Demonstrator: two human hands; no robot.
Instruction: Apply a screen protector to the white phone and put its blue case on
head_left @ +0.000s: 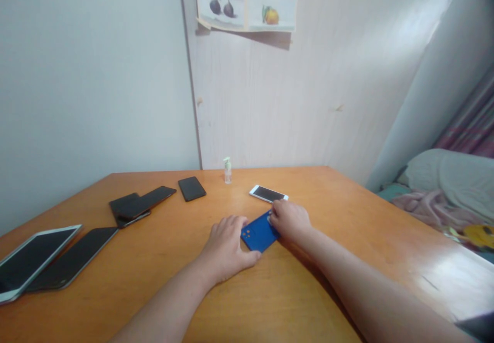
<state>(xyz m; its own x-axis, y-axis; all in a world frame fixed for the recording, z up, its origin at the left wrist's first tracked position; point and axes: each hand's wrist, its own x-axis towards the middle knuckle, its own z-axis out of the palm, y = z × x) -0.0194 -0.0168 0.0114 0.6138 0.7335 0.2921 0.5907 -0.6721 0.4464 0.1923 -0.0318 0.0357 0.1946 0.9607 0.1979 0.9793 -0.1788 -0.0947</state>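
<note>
A blue phone [259, 234] lies on the wooden table with its back up, several round camera marks at its left end. My left hand [227, 245] grips that end, thumb along the near edge and fingers at the far edge. Over the phone's right end, my right hand [289, 219] is closed, its fingers curled down against the back. A small pale patch shows under those fingertips; what it is I cannot make out. Just beyond the right hand lies a white phone [268, 194] with a dark screen, its near right corner close to the knuckles.
A small clear pump bottle [227, 172] stands near the table's [316, 188] back edge. Leftward lie a small black tablet [192, 188], overlapping dark devices [148, 201], a long dark tablet [79, 255] and a white-framed tablet [38, 255]. Bedding [443, 188] is beyond the right edge.
</note>
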